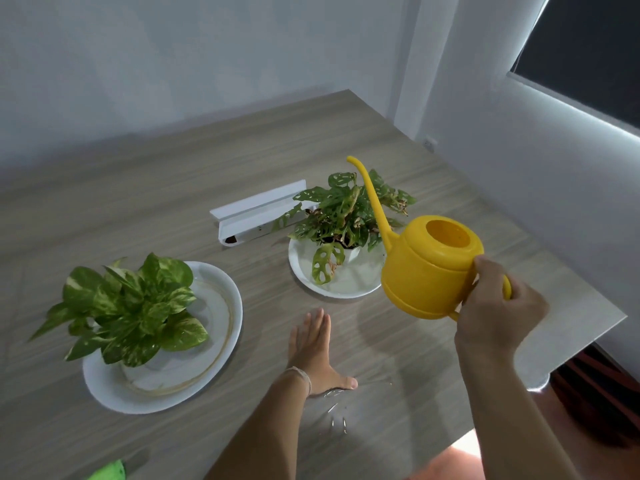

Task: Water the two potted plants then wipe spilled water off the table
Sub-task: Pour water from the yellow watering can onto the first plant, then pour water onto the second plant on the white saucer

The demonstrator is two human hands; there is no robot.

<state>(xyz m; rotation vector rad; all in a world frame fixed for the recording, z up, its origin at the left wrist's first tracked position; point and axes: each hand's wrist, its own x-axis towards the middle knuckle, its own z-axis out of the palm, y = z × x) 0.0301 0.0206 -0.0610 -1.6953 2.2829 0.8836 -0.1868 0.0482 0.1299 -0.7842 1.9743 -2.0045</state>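
At the lower left edge, one green cloth (107, 472) pokes into view on the wooden surface (145, 209). Two potted plants stand on two white plates: the left plant (128, 306), with broad variegated leaves, sits on the larger plate (221, 341); the right plant (343, 216), with holed leaves, sits on the smaller plate (301, 268). Between them, farther back, lies one white tray-like piece (256, 211). The left hand (313, 344) lies flat, palm down and fingers spread open, on the surface, holding nothing; a few water drops (337, 407) glisten just beside its thumb. The right hand (498, 306) is closed around the handle of one yellow watering can (429, 268), held above the surface with its spout over the right plant.
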